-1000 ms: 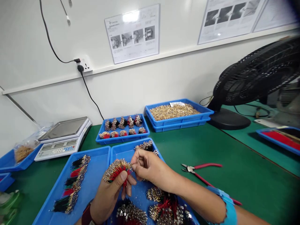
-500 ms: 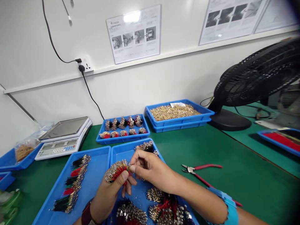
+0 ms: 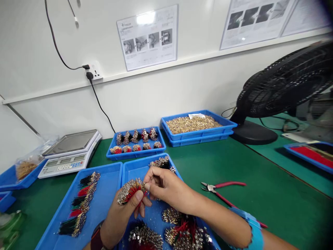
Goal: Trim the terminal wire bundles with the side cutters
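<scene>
My left hand (image 3: 127,210) is closed around a bundle of red and green wires (image 3: 131,191), its many small metal terminals fanned out at the top. My right hand (image 3: 166,189) pinches at the bundle's right edge with thumb and forefinger; whatever lies between those fingertips is too small to make out. Both hands are above a blue tray (image 3: 153,211). More terminal-ended wire bundles (image 3: 145,238) lie in that tray, below and right of my hands. In the blue tray to the left (image 3: 104,205), a row of black and red wire bundles (image 3: 80,203) rests.
Red-handled cutters (image 3: 210,187) lie open on the green table (image 3: 260,177), partly under my right forearm. Behind stand a tray of bundles (image 3: 135,157), stacked trays of brass-coloured parts (image 3: 195,124) and a digital scale (image 3: 70,152). A black fan (image 3: 281,83) is at right.
My two hands stay almost in place around the wire bundle. The bundle looks very slightly turned, and the whole view has shifted a little.
</scene>
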Available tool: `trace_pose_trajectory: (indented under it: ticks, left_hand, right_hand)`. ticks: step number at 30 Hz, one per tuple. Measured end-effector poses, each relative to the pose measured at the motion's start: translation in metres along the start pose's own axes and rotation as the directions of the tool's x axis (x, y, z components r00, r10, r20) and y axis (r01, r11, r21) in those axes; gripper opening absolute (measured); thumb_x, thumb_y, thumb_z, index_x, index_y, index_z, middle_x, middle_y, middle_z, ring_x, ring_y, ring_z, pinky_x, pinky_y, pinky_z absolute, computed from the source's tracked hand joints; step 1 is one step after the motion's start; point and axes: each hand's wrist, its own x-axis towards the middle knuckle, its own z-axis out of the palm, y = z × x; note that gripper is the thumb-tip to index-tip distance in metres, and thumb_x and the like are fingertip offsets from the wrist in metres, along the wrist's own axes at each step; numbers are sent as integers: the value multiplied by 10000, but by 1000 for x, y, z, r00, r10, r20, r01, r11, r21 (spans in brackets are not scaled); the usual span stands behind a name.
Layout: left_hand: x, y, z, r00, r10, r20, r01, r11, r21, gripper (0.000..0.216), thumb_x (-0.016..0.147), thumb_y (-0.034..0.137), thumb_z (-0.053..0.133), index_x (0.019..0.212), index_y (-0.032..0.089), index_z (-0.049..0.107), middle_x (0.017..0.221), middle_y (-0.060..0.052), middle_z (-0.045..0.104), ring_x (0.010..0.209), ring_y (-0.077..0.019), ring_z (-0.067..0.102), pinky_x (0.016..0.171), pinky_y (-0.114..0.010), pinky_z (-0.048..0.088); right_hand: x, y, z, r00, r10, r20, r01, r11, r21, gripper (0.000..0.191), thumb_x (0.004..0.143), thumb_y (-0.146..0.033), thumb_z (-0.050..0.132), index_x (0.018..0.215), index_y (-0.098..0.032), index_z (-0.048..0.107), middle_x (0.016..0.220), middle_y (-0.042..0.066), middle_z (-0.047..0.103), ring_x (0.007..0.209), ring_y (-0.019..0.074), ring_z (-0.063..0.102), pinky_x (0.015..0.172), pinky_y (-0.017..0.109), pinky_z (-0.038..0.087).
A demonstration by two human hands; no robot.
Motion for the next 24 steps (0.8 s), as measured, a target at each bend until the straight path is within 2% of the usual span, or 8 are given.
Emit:
trace_pose_trajectory:
  ticks: [5, 10, 12, 15, 17, 19, 22, 24]
  left_hand:
    - [-4, -1, -1, 998, -55, -15, 54, 995, -83, 500, 811, 651, 761, 764, 158, 692, 685, -23, 726, 503, -107, 587, 508, -218, 428]
    - [-3, 4, 0, 997, -78, 17, 80, 990, -117, 543, 782, 688, 763, 744, 152, 684, 666, -26, 721, 490, -101, 570, 511, -219, 416]
    - [-2, 4, 0, 997, -72, 4, 72, 993, -89, 551, 787, 692, 755, 743, 147, 690, 672, -34, 726, 484, -100, 565, 508, -221, 417]
    - [-1, 3, 0, 1000, -19, -2, 19, 1000, -22, 518, 831, 654, 736, 752, 142, 704, 664, -33, 712, 496, -108, 572, 496, -220, 414]
    - [0, 1, 0, 1000, 19, 17, -20, 1000, 11, 489, 878, 613, 708, 738, 145, 704, 638, -22, 681, 522, -119, 585, 505, -222, 428]
    - [1, 0, 0, 999, 39, 34, -41, 998, 38, 465, 912, 582, 682, 735, 152, 701, 627, -17, 667, 549, -131, 597, 528, -227, 450]
    - [2, 2, -1, 998, 57, 40, -61, 991, 116, 427, 931, 554, 666, 756, 166, 700, 646, -21, 685, 591, -145, 607, 572, -239, 475]
    - [3, 5, -2, 996, 80, 39, -86, 977, 193, 394, 939, 528, 662, 758, 179, 684, 663, -16, 690, 620, -155, 617, 610, -249, 491]
  right_hand:
    - [0, -3, -6, 992, 58, 114, -80, 977, 198, 280, 885, -416, 708, 925, -176, 571, 651, -24, 599, 627, 124, 594, 617, 261, 450]
    - [0, -4, -6, 989, 67, 132, -96, 970, 224, 331, 850, -458, 744, 917, -179, 579, 636, -29, 598, 613, 124, 591, 624, 268, 463]
    - [-1, -5, -3, 996, 45, 77, -57, 987, 153, 273, 875, -426, 700, 904, -184, 577, 638, -29, 588, 608, 125, 577, 606, 268, 451]
    - [-3, -6, 5, 994, -59, -93, 51, 995, -89, 128, 906, -311, 612, 868, -193, 580, 664, -24, 581, 620, 123, 546, 576, 261, 407]
    - [-5, -7, 10, 980, -126, -154, 93, 974, -205, 68, 898, -243, 579, 848, -198, 570, 652, -26, 586, 615, 120, 534, 573, 260, 396]
    - [-5, -7, 13, 977, -138, -161, 105, 975, -196, 56, 898, -220, 560, 846, -201, 551, 623, -32, 592, 594, 118, 539, 574, 259, 407]
    - [-4, -5, 14, 986, -89, -144, 84, 996, -41, 73, 920, -269, 556, 901, -199, 545, 616, -37, 590, 579, 122, 567, 575, 262, 445]
    - [-2, -3, 13, 992, -57, -113, 62, 997, 42, 152, 904, -303, 606, 994, -187, 565, 660, -34, 601, 596, 127, 585, 582, 267, 471]
